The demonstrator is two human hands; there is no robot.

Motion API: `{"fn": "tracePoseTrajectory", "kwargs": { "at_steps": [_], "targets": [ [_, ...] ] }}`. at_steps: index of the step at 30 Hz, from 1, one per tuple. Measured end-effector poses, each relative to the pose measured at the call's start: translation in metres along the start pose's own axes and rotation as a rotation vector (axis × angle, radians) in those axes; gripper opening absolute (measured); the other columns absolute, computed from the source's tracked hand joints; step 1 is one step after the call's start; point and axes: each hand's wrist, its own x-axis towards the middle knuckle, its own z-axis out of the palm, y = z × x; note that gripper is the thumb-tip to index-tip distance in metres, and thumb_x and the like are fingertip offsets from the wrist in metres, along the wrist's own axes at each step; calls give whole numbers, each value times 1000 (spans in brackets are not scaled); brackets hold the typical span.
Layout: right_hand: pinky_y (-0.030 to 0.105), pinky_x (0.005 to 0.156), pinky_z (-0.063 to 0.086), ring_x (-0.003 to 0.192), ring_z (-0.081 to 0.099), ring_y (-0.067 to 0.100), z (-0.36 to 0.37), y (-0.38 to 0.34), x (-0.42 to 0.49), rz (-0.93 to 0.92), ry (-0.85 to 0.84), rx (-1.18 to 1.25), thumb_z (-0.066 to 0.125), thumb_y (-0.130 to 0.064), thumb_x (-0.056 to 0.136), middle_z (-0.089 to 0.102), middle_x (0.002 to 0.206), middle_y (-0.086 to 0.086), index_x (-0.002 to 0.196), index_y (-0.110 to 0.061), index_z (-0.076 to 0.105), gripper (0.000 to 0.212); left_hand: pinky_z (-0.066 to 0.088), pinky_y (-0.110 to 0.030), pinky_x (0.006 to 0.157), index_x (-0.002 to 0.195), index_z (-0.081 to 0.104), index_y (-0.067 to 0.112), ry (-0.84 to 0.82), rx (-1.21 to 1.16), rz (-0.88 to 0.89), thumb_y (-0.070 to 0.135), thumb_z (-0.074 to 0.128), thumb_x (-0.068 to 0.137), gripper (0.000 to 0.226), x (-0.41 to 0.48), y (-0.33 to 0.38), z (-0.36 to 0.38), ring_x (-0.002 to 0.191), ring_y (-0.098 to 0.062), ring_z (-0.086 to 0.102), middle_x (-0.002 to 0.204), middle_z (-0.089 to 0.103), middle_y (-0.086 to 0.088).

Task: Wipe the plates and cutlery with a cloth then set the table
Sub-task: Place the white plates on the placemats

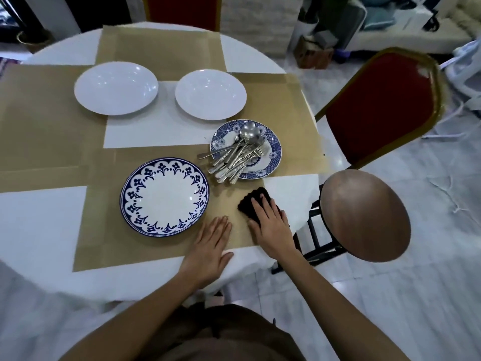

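A large white plate with a blue patterned rim (pixel 164 196) lies on a tan placemat near me. Behind it to the right, a smaller blue patterned plate (pixel 273 142) carries a pile of silver cutlery (pixel 235 157). Two plain white plates (pixel 116 88) (pixel 210 94) sit farther back. A dark cloth (pixel 251 201) lies on the mat right of the large plate. My right hand (pixel 270 222) rests flat on the cloth, fingers straight. My left hand (pixel 210 246) lies flat on the mat beside it, holding nothing.
The round table (pixel 39 230) has a white cloth and several tan placemats. A round wooden stool (pixel 364 214) stands close at the right edge. A red chair (pixel 382 105) stands behind it, another red chair (pixel 182 9) at the far side.
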Motion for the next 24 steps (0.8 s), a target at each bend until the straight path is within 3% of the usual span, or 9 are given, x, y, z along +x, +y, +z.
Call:
{"fn": "tracePoseTrajectory", "kwargs": {
  "at_steps": [3,8,12,14,16,18,21,24],
  "targets": [
    [46,117,12,149,7,22,1,0,0,-4,26,12,3,-59,89,12,162,-1,153,-32,14,70,6,-40,116,143,39,5,-10,-5,-6,48,10,99,68,0,1,-2,141,-26,21,151,34,-14],
    [46,117,12,149,5,22,-1,1,0,-12,-7,29,-2,-63,85,9,162,-2,153,-34,12,75,8,-40,114,141,40,5,-34,-6,-22,48,8,99,69,0,2,-4,140,-25,24,149,38,-13],
    [46,116,14,148,9,21,-12,3,4,-30,-57,149,16,-61,97,14,161,-5,151,-38,21,59,8,-40,113,141,36,7,-43,-7,-43,48,7,99,66,-1,4,-6,138,-25,26,148,40,-12],
    [46,115,21,145,22,21,-21,4,5,-21,51,263,23,-52,98,31,156,-5,144,-36,39,51,10,-40,112,140,36,7,-31,-13,-42,47,11,99,62,0,4,-5,137,-25,31,146,42,-11],
    [45,108,35,132,45,23,-30,2,6,3,274,372,28,-48,95,54,139,-1,130,-27,59,52,19,-41,109,139,39,7,-15,-5,-27,47,24,96,61,1,5,-4,135,-26,37,145,44,-11],
    [35,102,40,116,55,22,-37,1,9,44,401,468,30,-43,93,64,123,1,118,-17,67,51,24,-43,105,137,46,6,9,-3,-17,47,32,91,63,1,7,-2,133,-27,39,143,47,-12],
    [26,94,37,110,56,21,-45,-6,13,97,387,514,36,-35,93,66,115,2,114,-13,66,42,31,-43,103,129,58,6,64,-11,-5,45,25,96,61,4,11,-4,126,-26,52,136,54,-12],
    [29,93,39,109,56,22,-49,-10,20,80,394,507,42,-26,96,65,114,3,112,-12,65,32,50,-37,95,125,62,9,137,-42,24,42,27,96,56,14,12,-18,117,-23,60,129,60,-9]
  ]
}}
